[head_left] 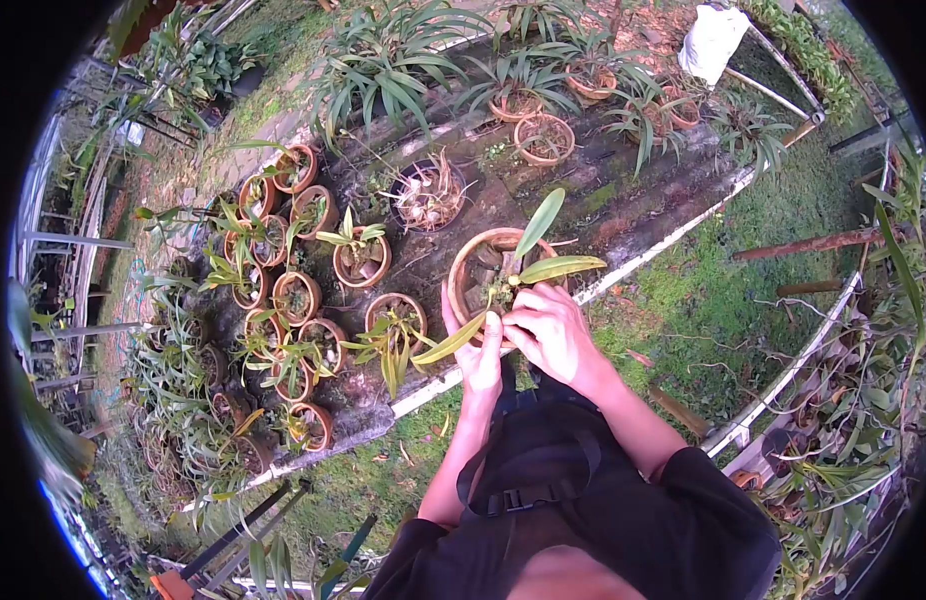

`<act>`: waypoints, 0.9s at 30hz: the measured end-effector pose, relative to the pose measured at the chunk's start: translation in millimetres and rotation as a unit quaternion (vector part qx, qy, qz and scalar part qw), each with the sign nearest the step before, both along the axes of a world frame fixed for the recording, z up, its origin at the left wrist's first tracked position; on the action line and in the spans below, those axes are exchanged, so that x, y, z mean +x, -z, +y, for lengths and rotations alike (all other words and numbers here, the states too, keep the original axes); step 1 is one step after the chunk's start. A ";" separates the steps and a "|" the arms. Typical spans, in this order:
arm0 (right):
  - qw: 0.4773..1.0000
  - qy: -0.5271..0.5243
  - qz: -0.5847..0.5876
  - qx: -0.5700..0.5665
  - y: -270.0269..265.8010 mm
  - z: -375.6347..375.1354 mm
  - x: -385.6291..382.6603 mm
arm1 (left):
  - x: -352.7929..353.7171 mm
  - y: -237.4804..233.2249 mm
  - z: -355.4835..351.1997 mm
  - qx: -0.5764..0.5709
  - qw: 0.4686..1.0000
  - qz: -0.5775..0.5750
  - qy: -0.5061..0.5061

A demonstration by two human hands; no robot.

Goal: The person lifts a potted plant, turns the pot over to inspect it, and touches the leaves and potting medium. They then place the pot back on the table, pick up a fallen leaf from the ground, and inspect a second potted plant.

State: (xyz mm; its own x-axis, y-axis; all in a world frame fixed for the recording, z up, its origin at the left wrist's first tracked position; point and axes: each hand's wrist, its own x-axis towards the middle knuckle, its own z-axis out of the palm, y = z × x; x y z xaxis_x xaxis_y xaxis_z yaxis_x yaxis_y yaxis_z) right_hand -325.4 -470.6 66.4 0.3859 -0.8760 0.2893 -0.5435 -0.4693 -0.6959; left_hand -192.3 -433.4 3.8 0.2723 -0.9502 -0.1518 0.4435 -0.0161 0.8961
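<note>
A clay pot [461,275] stands at the near edge of the dark bench, with a plant in it that has a few long leaves, some green and some yellowish [561,267]. My left hand [477,352] is at the pot's near left side, its fingers round the outside and its thumb up by the rim. Over the near right rim, my right hand [551,330] has its fingers pinched together low at the plant; what they hold is too small to make out. The two hands are close to each other.
Many small clay pots [326,345] with plants stand on the bench [623,215] at left. A pot of dry roots [428,195] is beyond. More potted plants [544,139] and a white bag [713,45] are at the far side. Poles and plants line the right.
</note>
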 end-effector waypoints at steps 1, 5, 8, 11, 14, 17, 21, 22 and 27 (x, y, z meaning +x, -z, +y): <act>1.000 0.001 -0.003 -0.001 0.5 0.1 0.5 | 0.4 -2.5 0.2 -0.003 1.000 -0.002 0.001; 0.996 -0.015 -0.061 0.063 -6.2 1.2 -7.2 | 4.6 9.4 -1.5 -0.019 1.000 0.005 0.001; 0.986 -0.002 -0.123 0.113 -12.6 3.4 -17.2 | 5.7 3.6 0.6 0.015 0.999 0.031 0.004; 0.983 0.026 -0.123 0.136 -21.1 3.2 -36.9 | 6.1 2.4 -0.5 0.016 0.999 0.034 0.004; 0.995 0.058 -0.045 0.064 -23.7 -3.1 -60.9 | 6.5 6.5 -0.5 0.004 1.000 0.023 0.006; 0.992 0.087 -0.062 0.073 -25.9 -2.9 -62.1 | 5.4 8.4 -1.4 -0.007 1.000 0.016 0.014; 0.999 0.032 -0.012 0.038 -15.6 2.1 -41.5 | -0.4 2.6 -3.4 -0.023 0.999 0.004 0.025; 0.999 0.022 -0.015 0.030 -12.3 4.2 -37.3 | -1.9 -0.2 -4.2 -0.025 0.999 0.001 0.029; 0.996 -0.007 -0.055 0.064 -8.8 8.7 -22.5 | -0.3 -5.7 -3.0 -0.026 0.999 -0.004 0.046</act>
State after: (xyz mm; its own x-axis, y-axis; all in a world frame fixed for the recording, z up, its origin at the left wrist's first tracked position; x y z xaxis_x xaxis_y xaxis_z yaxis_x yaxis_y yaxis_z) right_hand -347.9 -461.9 75.1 0.3702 -0.9034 0.2164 -0.4547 -0.3793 -0.8058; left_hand -192.6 -436.4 9.5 0.1841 -0.9779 -0.0995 0.4347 -0.0098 0.9005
